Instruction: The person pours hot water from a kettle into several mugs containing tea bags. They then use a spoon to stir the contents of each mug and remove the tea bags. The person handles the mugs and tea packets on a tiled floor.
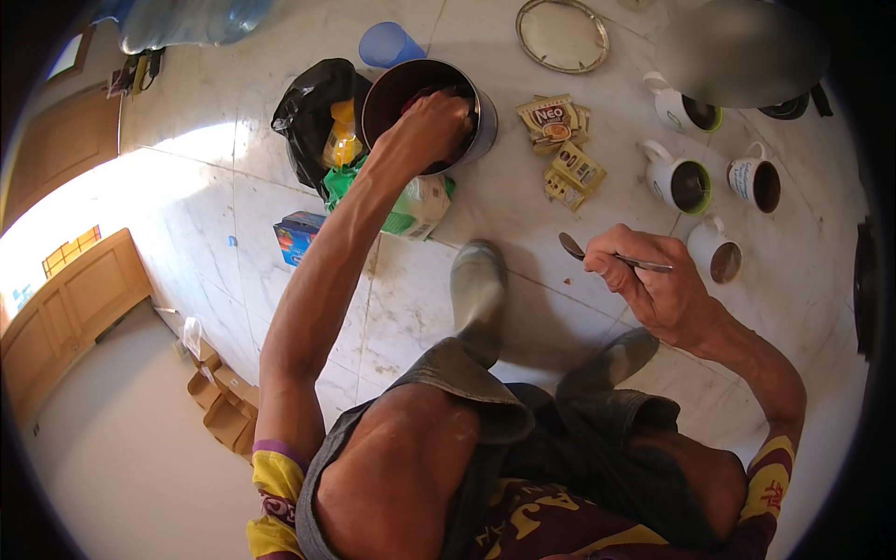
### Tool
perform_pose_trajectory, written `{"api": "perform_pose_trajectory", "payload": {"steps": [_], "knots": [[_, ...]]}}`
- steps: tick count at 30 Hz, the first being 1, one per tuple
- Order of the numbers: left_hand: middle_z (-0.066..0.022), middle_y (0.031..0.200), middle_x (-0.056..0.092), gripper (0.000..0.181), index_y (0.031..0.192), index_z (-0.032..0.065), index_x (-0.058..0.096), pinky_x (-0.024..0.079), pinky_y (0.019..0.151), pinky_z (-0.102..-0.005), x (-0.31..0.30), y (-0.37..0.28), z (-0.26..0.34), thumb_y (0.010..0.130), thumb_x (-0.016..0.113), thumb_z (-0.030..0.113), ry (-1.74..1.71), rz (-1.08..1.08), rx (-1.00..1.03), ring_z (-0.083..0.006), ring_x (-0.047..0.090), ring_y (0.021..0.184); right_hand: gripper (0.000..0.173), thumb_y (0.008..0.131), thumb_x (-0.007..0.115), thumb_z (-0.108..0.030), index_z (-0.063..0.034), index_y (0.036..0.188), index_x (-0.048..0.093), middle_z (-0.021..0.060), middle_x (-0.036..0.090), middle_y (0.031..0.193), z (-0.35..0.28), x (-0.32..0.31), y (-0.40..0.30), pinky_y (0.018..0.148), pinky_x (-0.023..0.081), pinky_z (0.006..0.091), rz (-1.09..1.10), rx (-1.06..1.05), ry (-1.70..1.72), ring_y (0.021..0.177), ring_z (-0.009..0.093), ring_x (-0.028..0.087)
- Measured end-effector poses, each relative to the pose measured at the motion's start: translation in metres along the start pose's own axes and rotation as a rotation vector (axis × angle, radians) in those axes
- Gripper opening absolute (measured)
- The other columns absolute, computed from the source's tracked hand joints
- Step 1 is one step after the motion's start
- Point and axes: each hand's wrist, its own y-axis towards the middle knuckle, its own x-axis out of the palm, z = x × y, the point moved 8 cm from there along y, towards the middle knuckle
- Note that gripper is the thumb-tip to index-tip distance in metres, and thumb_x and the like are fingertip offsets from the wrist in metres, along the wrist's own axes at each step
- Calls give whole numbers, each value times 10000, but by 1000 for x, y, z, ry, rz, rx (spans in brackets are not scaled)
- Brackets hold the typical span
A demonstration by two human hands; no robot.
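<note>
My left hand (434, 126) reaches into a deep metal pot (486, 129) on the marble-like tile floor. Its fingers are hidden below the rim, beside something red (414, 102), and I cannot tell whether they grip anything. In my right hand (647, 280) is a metal spoon (572, 245), its bowl pointing left above the floor. Just right of that hand stands a white mug (702, 241) with brown liquid. Beyond it are a printed mug (743, 183) and two green-rimmed mugs (661, 183) (670, 105) with dark contents. Several coffee sachets (553, 122) lie between the pot and the mugs.
A blue plastic cup (390, 46), a black plastic bag (301, 126), a green-and-white packet (420, 210) and a blue box (297, 234) surround the pot. A round metal-rimmed tray (562, 35) lies farther off. Cardboard boxes (227, 406) are at lower left. My boots (478, 287) stand close by.
</note>
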Motion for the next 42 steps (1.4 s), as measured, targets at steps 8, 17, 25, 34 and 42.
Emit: {"api": "perform_pose_trajectory", "payload": {"steps": [8,17,25,34,42], "knots": [[-256,1081,779,295,1340,67,690,605,871,-469,-40,-44,31,1086,581,172,-197,134,-201,-368,778,1043,134,1055,725,-175,-53,1066,671,125,740,913,-2,11,-13,690,570,421,30,-130,-81,774,370,717],[-199,1400,681,766,1481,83,615,539,1038,-472,-40,-204,-51,987,687,664,-172,654,-523,-339,661,1299,180,1099,671,-223,-43,1085,671,131,720,903,13,-1,-30,723,555,394,-75,71,-2,786,348,694],[-180,1279,672,571,1312,68,685,558,901,-484,-16,-182,-16,884,894,383,-62,549,-521,-364,696,1090,210,1109,657,-253,-46,1072,660,145,723,881,12,7,-26,709,561,408,-87,82,-30,765,364,696],[-148,854,671,317,1041,17,641,517,694,-379,-2,-230,28,1001,815,279,-280,584,-594,-231,594,725,135,1076,701,-185,-56,1062,662,143,731,869,10,17,-31,684,569,425,-61,4,-21,764,372,714],[-56,1127,735,351,1292,24,717,551,903,-303,-155,-266,81,1040,759,265,-236,889,-560,-134,660,1003,138,1051,729,-167,-46,1086,675,145,735,883,-2,20,-36,675,575,419,-126,-40,-32,766,375,713]]}}
